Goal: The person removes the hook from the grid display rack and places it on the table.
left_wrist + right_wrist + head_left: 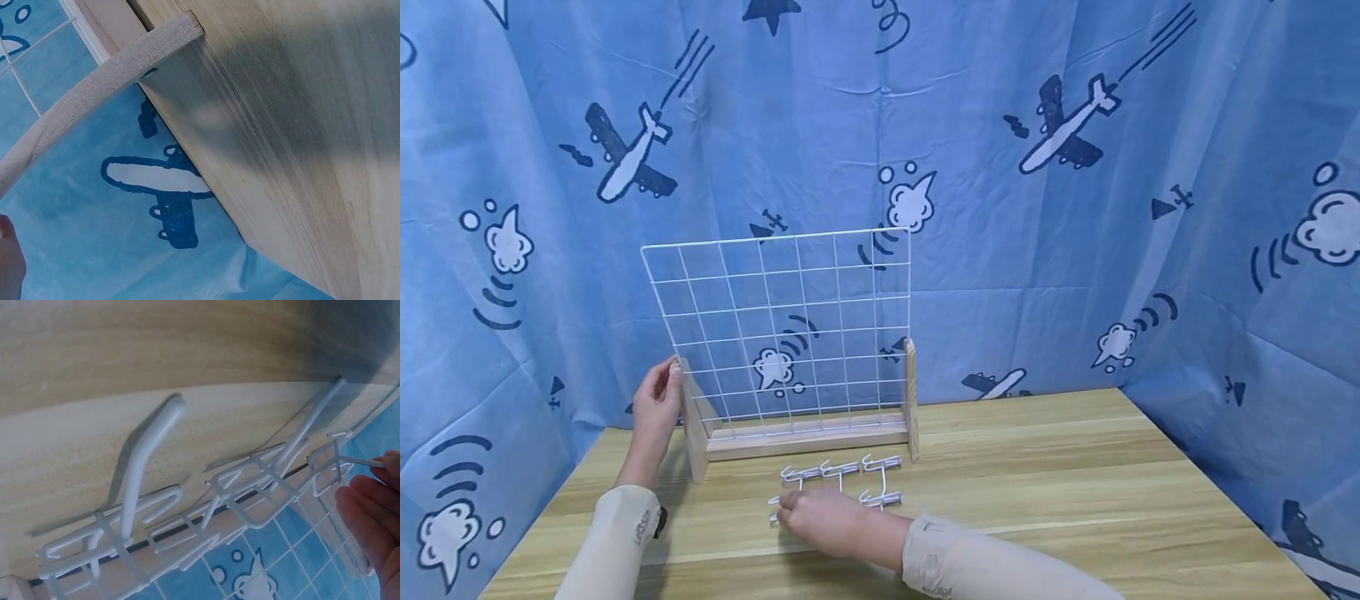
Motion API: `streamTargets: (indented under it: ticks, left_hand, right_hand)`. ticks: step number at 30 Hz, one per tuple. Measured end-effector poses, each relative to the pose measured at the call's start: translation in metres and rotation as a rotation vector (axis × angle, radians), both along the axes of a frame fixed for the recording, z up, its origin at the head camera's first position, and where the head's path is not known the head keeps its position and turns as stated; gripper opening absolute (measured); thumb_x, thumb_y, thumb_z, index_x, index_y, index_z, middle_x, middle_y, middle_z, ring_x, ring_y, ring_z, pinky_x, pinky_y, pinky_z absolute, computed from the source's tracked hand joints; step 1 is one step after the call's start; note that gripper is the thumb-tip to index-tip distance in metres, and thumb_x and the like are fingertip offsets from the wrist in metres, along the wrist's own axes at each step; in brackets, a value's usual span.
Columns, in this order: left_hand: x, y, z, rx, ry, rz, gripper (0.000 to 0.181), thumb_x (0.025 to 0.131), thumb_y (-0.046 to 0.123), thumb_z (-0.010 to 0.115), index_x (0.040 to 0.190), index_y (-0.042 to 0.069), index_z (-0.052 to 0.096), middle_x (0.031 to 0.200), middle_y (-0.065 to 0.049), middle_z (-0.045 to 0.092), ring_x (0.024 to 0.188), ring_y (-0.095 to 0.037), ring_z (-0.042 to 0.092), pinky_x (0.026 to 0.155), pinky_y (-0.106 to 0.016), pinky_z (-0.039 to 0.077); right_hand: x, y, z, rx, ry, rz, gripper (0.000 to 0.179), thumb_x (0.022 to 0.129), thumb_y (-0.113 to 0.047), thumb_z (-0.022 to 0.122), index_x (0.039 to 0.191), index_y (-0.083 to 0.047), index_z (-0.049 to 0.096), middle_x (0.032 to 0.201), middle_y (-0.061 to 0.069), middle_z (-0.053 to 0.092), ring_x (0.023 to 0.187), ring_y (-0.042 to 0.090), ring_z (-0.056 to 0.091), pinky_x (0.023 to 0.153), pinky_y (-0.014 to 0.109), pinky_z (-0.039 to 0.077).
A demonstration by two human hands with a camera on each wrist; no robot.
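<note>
A white wire grid panel (778,333) stands upright in a wooden stand (808,442) near the table's back edge. My left hand (657,402) holds the top of the stand's left post (692,425); in the left wrist view only a bit of that hand (9,265) shows beside the curved post (106,81). Several white wire hooks (882,463) lie in front of the stand. At the left of this group is my right hand (827,518). The right wrist view shows its fingers (369,500) pinching the prong of a white wire hook (326,464).
The wood-grain table (1037,475) extends to the right of the stand. A blue curtain (970,275) with printed planes and clouds hangs behind and on both sides. In the right wrist view, other hooks (134,462) lie close together with prongs sticking up.
</note>
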State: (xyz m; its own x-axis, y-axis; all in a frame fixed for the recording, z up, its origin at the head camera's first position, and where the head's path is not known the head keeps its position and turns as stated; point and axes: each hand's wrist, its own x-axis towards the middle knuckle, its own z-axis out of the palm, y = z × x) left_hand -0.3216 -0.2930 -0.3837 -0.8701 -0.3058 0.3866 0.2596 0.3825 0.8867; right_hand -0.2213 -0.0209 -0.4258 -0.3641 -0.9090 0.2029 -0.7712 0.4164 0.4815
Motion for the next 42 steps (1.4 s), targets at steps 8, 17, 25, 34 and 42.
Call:
streamTargets:
  ticks: [8, 17, 25, 34, 42]
  left_hand:
    - [0.0, 0.001, 0.001, 0.006, -0.004, 0.0, 0.049, 0.104, 0.034, 0.04, 0.143, 0.005, 0.041, 0.139, -0.015, 0.046, 0.132, -0.028, 0.039, 0.112, -0.035, 0.034]
    - [-0.001, 0.001, 0.0, -0.005, 0.006, 0.008, 0.047, 0.104, 0.032, 0.04, 0.141, 0.004, 0.043, 0.136, -0.014, 0.048, 0.13, -0.026, 0.041, 0.106, -0.017, 0.036]
    - [-0.002, 0.001, 0.001, 0.005, 0.02, 0.01, 0.045, 0.104, 0.028, 0.041, 0.141, 0.003, 0.044, 0.135, -0.015, 0.048, 0.128, -0.025, 0.042, 0.108, -0.022, 0.036]
    - [-0.002, 0.002, 0.0, 0.011, 0.003, 0.006, 0.047, 0.104, 0.032, 0.039, 0.143, 0.005, 0.042, 0.137, -0.013, 0.047, 0.13, -0.026, 0.041, 0.109, -0.025, 0.036]
    - [-0.001, 0.001, 0.0, 0.014, -0.007, 0.003, 0.047, 0.104, 0.032, 0.039, 0.143, 0.005, 0.042, 0.138, -0.013, 0.046, 0.132, -0.026, 0.04, 0.11, -0.026, 0.035]
  right_hand:
    - [0.0, -0.003, -0.004, 0.049, 0.013, -0.018, 0.021, 0.085, -0.015, 0.07, 0.105, -0.021, 0.07, 0.112, -0.008, 0.065, 0.098, 0.002, 0.061, 0.08, 0.01, 0.051]
    - [0.004, -0.004, -0.007, 0.05, -0.003, -0.014, 0.02, 0.088, -0.019, 0.067, 0.108, -0.022, 0.07, 0.122, -0.003, 0.063, 0.111, 0.012, 0.06, 0.094, 0.021, 0.049]
    - [0.009, -0.004, -0.01, 0.0, -0.072, -0.044, 0.018, 0.095, -0.033, 0.058, 0.105, -0.03, 0.073, 0.127, 0.0, 0.06, 0.115, 0.018, 0.058, 0.092, 0.033, 0.053]
    - [0.011, -0.005, -0.013, 0.009, -0.007, -0.055, 0.017, 0.094, -0.041, 0.057, 0.094, -0.036, 0.074, 0.124, -0.006, 0.06, 0.105, 0.01, 0.058, 0.083, 0.024, 0.054]
    - [0.011, -0.007, -0.014, 0.034, 0.009, -0.048, 0.017, 0.093, -0.042, 0.058, 0.097, -0.039, 0.074, 0.127, -0.006, 0.059, 0.103, 0.009, 0.057, 0.081, 0.022, 0.053]
